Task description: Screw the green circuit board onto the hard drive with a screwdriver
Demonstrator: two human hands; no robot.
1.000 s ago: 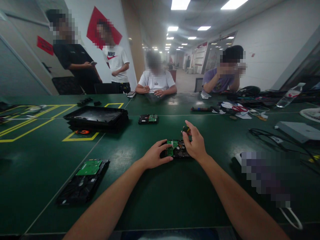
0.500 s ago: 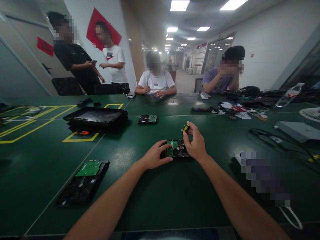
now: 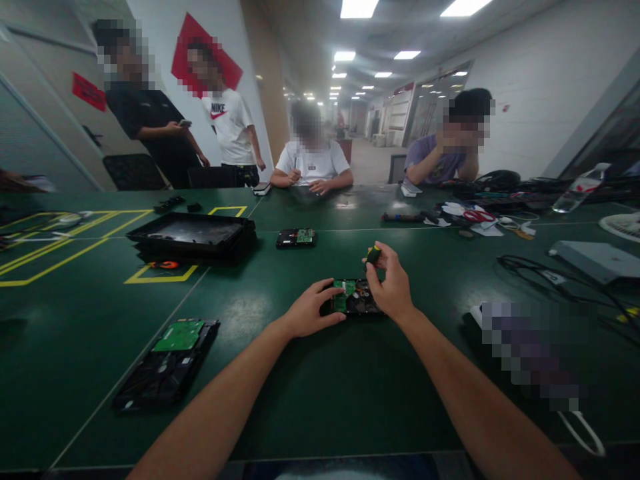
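A hard drive (image 3: 357, 300) lies on the green table in front of me, its green circuit board toward the left end. My left hand (image 3: 314, 309) grips that left end, thumb along the near edge and fingers over the far side. Above the drive's right part, my right hand (image 3: 393, 280) pinches the black and yellow handle of a screwdriver (image 3: 373, 255). The screwdriver stands roughly upright; its tip is hard to make out against the dark drive. Another hard drive (image 3: 165, 367) rests at the left front, and a further hard drive (image 3: 296, 238) lies farther back.
Black stacked trays (image 3: 193, 233) stand at the back left beside an orange-handled tool (image 3: 165, 265). To the right are a grey box (image 3: 597, 261), black cables (image 3: 530, 270) and a bottle (image 3: 580, 190). Two people sit across the table; two others stand at the left.
The screwdriver handle has turned slightly between my right fingers, showing less yellow. My left hand and the drive stay put. A standing person in white has lowered an arm.
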